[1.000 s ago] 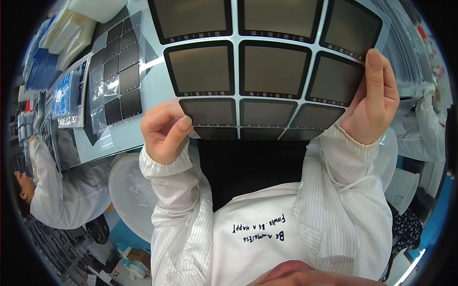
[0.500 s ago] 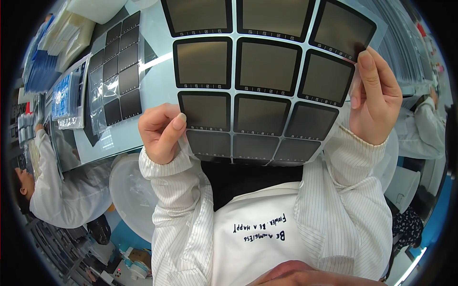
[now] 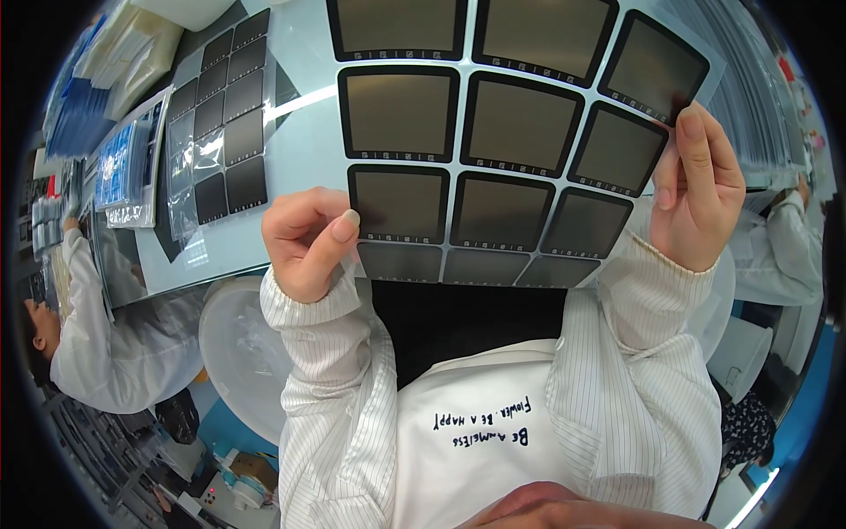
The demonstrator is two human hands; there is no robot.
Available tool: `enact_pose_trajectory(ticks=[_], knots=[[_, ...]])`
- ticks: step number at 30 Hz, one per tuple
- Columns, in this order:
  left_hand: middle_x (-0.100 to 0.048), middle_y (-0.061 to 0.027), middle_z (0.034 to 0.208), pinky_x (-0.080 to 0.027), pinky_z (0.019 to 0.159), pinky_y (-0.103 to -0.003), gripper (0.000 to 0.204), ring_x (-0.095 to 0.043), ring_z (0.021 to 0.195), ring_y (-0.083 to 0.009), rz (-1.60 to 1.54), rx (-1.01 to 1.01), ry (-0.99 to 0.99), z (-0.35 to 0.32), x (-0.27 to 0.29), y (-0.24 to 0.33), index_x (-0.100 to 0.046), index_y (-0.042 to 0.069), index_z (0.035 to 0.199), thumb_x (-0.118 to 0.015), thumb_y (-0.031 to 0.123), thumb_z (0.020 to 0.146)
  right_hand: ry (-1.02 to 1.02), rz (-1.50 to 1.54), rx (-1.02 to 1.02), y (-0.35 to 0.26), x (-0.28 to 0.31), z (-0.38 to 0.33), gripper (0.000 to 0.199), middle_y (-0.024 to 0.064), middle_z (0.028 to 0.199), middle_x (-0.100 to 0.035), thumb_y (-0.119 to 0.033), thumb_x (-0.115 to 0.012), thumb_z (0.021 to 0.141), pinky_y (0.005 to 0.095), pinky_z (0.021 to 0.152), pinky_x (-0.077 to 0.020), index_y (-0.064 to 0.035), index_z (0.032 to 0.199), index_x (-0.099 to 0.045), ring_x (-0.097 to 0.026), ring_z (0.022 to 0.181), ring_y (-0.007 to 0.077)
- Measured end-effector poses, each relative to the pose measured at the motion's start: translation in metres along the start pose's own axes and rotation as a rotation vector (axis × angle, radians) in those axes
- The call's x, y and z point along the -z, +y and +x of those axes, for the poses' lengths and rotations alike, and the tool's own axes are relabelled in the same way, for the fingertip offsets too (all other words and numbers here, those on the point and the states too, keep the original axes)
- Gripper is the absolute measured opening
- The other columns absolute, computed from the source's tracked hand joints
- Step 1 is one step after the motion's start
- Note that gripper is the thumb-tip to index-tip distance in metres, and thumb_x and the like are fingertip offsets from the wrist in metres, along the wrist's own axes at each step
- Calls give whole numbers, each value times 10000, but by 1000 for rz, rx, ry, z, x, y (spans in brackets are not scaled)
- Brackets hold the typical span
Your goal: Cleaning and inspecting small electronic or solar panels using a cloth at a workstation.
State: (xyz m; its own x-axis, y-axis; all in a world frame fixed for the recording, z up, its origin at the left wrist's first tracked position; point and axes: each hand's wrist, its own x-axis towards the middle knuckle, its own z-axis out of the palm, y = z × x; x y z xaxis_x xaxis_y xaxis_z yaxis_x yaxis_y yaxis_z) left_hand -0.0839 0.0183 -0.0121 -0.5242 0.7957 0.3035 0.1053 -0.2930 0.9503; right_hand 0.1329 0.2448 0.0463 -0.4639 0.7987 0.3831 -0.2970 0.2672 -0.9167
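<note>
A large flexible sheet (image 3: 459, 203) with rows of dark, black-framed rectangular panels is held up in front of me, its near end bending down toward my lap. My left hand (image 3: 308, 238) pinches its left edge near the lower corner, thumb on top and fingers underneath. On the right edge, higher up, my right hand (image 3: 699, 189) grips it between thumb and fingers. The sheet's far end runs out of the top of the picture.
A glass-topped table (image 3: 304, 150) lies beyond the sheet. Left on it are similar dark-panelled sheets (image 3: 229, 123), blue film packs (image 3: 125, 172) and pale stacks (image 3: 132, 53). Layered clear sheets (image 3: 767, 97) stand right. Beside me are a white tub (image 3: 242, 353) and a co-worker (image 3: 132, 353).
The sheet has tilted, its near end rising a little and swinging slightly right. My left hand has shifted slightly right with its edge; both hands keep their grip.
</note>
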Motion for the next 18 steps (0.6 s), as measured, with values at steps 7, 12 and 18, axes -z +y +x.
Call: enact_pose_trajectory(ticks=[7, 12, 18], knots=[[-566, -28, 529, -338, 430, -185, 207, -484, 432, -64, -14, 6, -28, -1, 1, 0, -622, -16, 717, -621, 139, 854, -20, 10, 6, 5, 4, 0, 206, 47, 745, -668, -99, -640, 900, 171, 395, -252, -1, 1077, -682, -403, 411, 56], [-563, -23, 525, -328, 430, -188, 199, -476, 437, -61, -2, 6, -46, 2, 0, 2, -624, -19, 723, -620, 133, 850, -69, 12, 18, 6, 9, 1, 237, 55, 887, -685, -91, -553, 954, 146, 444, -281, 5, 1153, -638, -395, 447, 37], [-567, -23, 531, -334, 438, -195, 193, -478, 445, -65, -13, -4, -77, 0, 4, -3, -624, -27, 732, -617, 124, 852, -56, 5, 5, 8, 8, 0, 245, 51, 897, -681, -93, -549, 956, 147, 450, -281, 14, 1162, -629, -392, 464, 37]])
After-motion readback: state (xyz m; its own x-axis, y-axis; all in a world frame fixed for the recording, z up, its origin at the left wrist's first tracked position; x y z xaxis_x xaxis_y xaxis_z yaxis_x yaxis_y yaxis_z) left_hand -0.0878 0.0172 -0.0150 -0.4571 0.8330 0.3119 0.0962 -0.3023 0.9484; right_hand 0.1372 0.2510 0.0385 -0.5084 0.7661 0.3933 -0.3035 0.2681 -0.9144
